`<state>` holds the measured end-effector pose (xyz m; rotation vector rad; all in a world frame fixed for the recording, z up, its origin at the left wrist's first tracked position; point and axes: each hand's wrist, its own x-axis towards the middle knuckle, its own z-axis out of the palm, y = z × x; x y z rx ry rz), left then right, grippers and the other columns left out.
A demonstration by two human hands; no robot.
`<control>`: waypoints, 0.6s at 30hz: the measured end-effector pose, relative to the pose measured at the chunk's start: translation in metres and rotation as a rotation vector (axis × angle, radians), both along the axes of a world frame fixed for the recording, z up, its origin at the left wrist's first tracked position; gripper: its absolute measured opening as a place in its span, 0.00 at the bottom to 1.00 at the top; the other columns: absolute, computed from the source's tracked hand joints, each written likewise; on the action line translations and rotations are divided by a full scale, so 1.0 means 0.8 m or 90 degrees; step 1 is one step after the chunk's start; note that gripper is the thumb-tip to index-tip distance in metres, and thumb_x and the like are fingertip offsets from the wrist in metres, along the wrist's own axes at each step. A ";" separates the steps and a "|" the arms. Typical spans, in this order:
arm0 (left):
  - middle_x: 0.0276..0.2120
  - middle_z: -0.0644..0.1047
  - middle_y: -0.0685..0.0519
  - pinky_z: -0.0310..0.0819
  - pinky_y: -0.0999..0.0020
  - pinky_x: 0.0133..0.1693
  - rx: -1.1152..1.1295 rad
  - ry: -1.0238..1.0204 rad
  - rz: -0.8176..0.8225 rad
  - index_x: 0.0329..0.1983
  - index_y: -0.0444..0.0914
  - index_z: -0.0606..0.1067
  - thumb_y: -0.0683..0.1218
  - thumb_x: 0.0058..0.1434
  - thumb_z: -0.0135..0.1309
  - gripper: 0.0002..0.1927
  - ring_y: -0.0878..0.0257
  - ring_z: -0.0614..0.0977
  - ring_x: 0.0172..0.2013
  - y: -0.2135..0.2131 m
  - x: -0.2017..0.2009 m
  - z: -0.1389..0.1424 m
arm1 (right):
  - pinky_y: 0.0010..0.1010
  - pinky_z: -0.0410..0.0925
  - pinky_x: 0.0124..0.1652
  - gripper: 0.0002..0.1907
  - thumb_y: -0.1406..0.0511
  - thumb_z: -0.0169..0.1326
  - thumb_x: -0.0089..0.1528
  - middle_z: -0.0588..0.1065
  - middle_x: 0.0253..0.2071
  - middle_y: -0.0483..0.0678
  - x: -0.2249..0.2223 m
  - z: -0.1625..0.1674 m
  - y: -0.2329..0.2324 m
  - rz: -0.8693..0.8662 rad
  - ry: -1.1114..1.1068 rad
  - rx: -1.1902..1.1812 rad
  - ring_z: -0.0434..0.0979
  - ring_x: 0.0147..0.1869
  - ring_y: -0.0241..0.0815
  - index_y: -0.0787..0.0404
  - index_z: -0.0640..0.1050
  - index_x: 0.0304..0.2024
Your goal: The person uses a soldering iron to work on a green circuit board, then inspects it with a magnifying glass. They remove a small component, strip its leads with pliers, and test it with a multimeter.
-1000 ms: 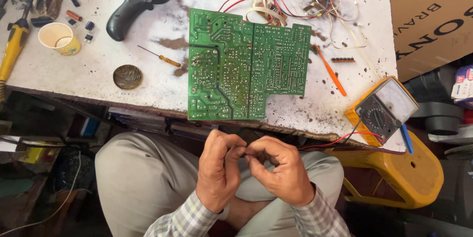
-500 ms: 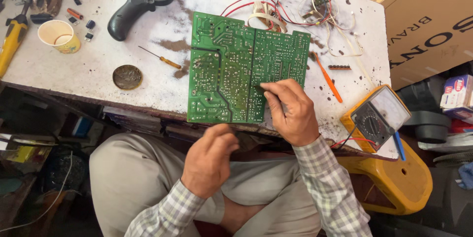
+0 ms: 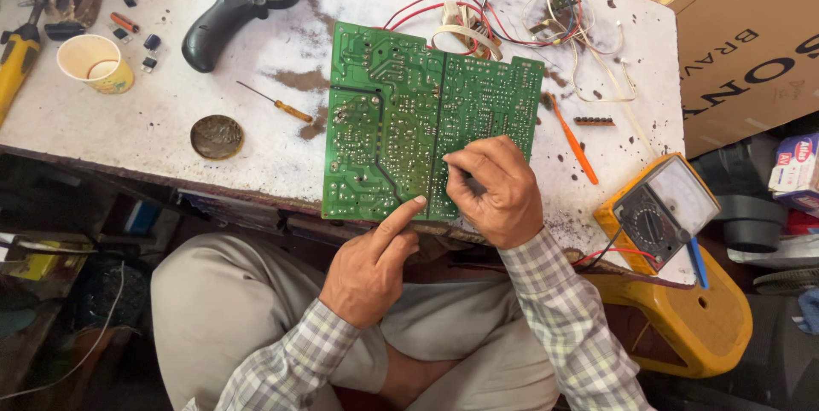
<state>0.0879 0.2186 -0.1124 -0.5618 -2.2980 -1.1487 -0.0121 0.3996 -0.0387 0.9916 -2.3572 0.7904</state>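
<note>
A green circuit board point(image 3: 384, 121) lies solder side up on the white, stained table point(image 3: 136, 134), its near edge hanging over the table's front. My right hand point(image 3: 499, 193) rests on the board's lower right part, fingertips pinched together against the surface; I cannot see whether anything small is between them. My left hand point(image 3: 371, 270) is below the board, its index finger stretched up and touching the board's near edge, the other fingers curled. Red and white wires point(image 3: 563, 14) run from the board's far side.
A black magnifying glass point(image 3: 235, 5), a paper cup point(image 3: 94, 63), a round tin point(image 3: 217, 136) and a thin screwdriver point(image 3: 277, 104) lie left of the board. An orange tool point(image 3: 573, 142) and a yellow multimeter point(image 3: 661, 210) are to the right. A cardboard box point(image 3: 742, 44) stands further right.
Both hands were together over my lap, fingering something small. My right hand has since moved up onto the board, and my left index finger has reached its near edge.
</note>
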 end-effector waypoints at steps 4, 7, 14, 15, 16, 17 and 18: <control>0.65 0.71 0.48 0.77 0.60 0.34 -0.009 -0.007 -0.007 0.39 0.34 0.71 0.37 0.58 0.58 0.08 0.57 0.82 0.33 0.006 -0.006 -0.010 | 0.35 0.70 0.42 0.11 0.75 0.64 0.56 0.75 0.39 0.47 -0.008 -0.006 0.009 0.015 0.000 -0.008 0.75 0.43 0.46 0.63 0.80 0.41; 0.66 0.70 0.47 0.76 0.61 0.33 -0.024 -0.015 -0.013 0.37 0.34 0.71 0.37 0.58 0.58 0.08 0.58 0.81 0.31 0.012 -0.005 -0.017 | 0.34 0.70 0.41 0.12 0.76 0.64 0.57 0.74 0.39 0.47 -0.009 -0.010 0.013 0.005 0.004 -0.026 0.75 0.43 0.46 0.63 0.80 0.42; 0.68 0.69 0.49 0.76 0.62 0.30 -0.064 -0.049 -0.008 0.35 0.35 0.72 0.39 0.58 0.58 0.06 0.60 0.80 0.28 0.014 0.001 -0.027 | 0.34 0.70 0.40 0.12 0.76 0.65 0.56 0.75 0.39 0.47 -0.004 -0.013 0.014 -0.004 0.004 -0.028 0.74 0.42 0.45 0.62 0.81 0.42; 0.68 0.69 0.48 0.76 0.62 0.31 -0.063 -0.046 -0.010 0.35 0.35 0.72 0.39 0.58 0.58 0.06 0.60 0.80 0.28 0.014 0.002 -0.028 | 0.34 0.70 0.41 0.12 0.76 0.65 0.57 0.74 0.39 0.47 -0.003 -0.014 0.014 -0.007 0.015 -0.031 0.75 0.42 0.45 0.62 0.81 0.42; 0.68 0.69 0.48 0.76 0.62 0.31 -0.062 -0.042 -0.011 0.35 0.35 0.72 0.39 0.58 0.58 0.06 0.60 0.80 0.28 0.014 0.003 -0.028 | 0.35 0.70 0.41 0.12 0.76 0.65 0.57 0.74 0.39 0.47 -0.002 -0.014 0.013 -0.012 0.026 -0.034 0.75 0.42 0.45 0.62 0.81 0.42; 0.68 0.69 0.48 0.76 0.62 0.31 -0.063 -0.044 -0.014 0.35 0.35 0.73 0.38 0.58 0.57 0.05 0.60 0.80 0.28 0.014 0.004 -0.029 | 0.35 0.71 0.42 0.12 0.76 0.65 0.57 0.74 0.39 0.47 -0.001 -0.014 0.013 -0.015 0.038 -0.037 0.75 0.43 0.45 0.62 0.81 0.42; 0.68 0.69 0.48 0.76 0.63 0.31 -0.064 -0.045 -0.016 0.35 0.35 0.73 0.37 0.57 0.57 0.05 0.60 0.80 0.28 0.013 0.005 -0.029 | 0.35 0.70 0.42 0.12 0.76 0.65 0.56 0.74 0.39 0.47 -0.001 -0.014 0.013 -0.008 0.034 -0.034 0.75 0.43 0.45 0.62 0.81 0.42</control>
